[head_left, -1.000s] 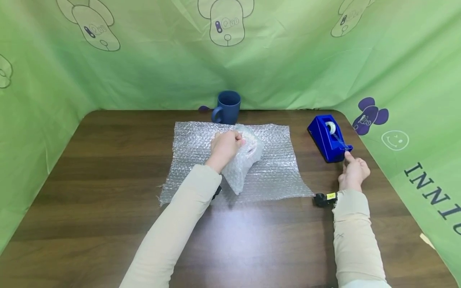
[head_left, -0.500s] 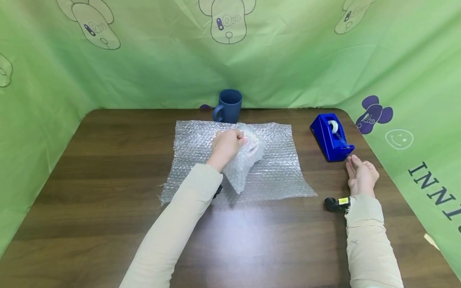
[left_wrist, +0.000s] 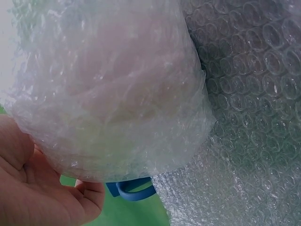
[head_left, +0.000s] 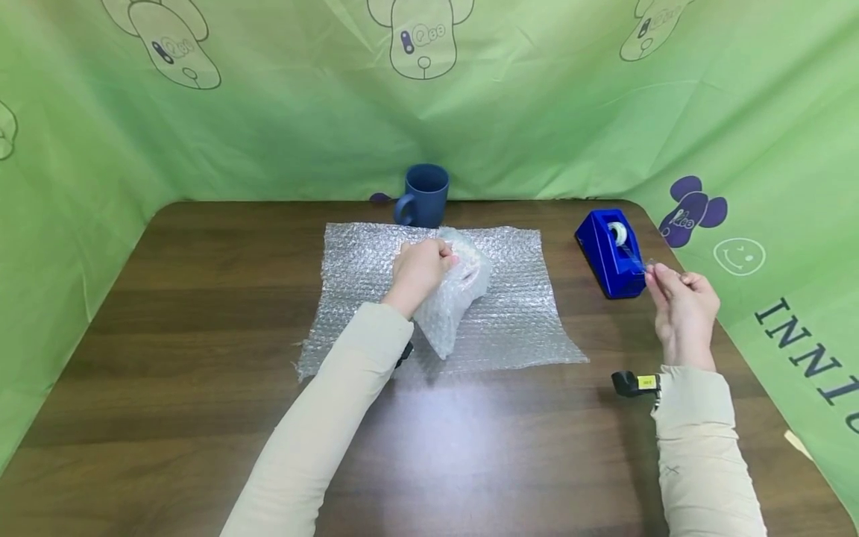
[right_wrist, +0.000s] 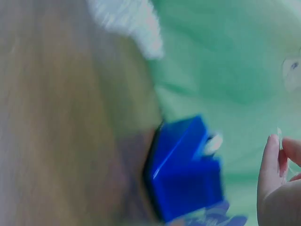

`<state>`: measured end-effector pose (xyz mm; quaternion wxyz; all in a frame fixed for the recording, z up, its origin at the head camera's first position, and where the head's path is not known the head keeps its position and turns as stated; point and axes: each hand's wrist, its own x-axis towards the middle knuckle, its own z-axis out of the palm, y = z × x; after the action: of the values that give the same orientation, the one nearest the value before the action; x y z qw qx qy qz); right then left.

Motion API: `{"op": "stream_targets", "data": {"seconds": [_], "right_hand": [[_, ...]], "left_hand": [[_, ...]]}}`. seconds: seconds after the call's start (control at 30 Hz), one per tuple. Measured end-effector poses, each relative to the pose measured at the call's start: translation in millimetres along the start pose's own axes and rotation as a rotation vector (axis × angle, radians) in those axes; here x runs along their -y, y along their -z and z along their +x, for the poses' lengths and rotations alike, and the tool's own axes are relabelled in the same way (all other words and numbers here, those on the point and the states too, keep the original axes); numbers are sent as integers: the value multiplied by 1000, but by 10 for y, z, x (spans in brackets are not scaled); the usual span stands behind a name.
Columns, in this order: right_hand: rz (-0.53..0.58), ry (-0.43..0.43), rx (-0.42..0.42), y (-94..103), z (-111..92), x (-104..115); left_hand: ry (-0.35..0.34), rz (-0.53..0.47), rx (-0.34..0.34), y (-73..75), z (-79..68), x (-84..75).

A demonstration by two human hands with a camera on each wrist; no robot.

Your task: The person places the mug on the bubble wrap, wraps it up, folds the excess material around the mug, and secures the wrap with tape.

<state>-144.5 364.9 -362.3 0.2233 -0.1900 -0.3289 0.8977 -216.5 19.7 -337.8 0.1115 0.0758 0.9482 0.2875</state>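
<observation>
A bundle wrapped in bubble wrap (head_left: pixel 461 287) stands on a flat bubble wrap sheet (head_left: pixel 517 328), and something pinkish shows through its layers. My left hand (head_left: pixel 421 270) grips the bundle's upper left side; the left wrist view shows the fingers (left_wrist: pixel 89 200) at its edge. At the table's right, my right hand (head_left: pixel 686 313) pinches a short piece of clear tape (right_wrist: pixel 279 134) between thumb and forefinger. It is raised near the front end of the blue tape dispenser (head_left: pixel 609 253), whose roll of tape (head_left: pixel 617 233) sits in its top.
A blue mug (head_left: pixel 426 195) stands behind the sheet at the table's back edge, its handle to the left. Green printed curtains (head_left: pixel 295 112) enclose the brown wooden table (head_left: pixel 181 328) at the back and both sides.
My right hand has drawn back from the dispenser's front end, then risen, with tape pinched in its fingers. My left hand stays on the bundle.
</observation>
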Motion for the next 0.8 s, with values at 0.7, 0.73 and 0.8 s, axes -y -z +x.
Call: {"op": "stream_targets", "data": {"seconds": [0.7, 0.73, 0.8], "right_hand": [[-627, -77, 540, -1163, -653, -711], [-708, -67, 565, -1204, -667, -764], [-855, -50, 624, -1273, -681, -866]], "left_hand": [[7, -9, -5, 11, -29, -15], [9, -12, -5, 8, -31, -17], [8, -9, -7, 4, -33, -17]]}}
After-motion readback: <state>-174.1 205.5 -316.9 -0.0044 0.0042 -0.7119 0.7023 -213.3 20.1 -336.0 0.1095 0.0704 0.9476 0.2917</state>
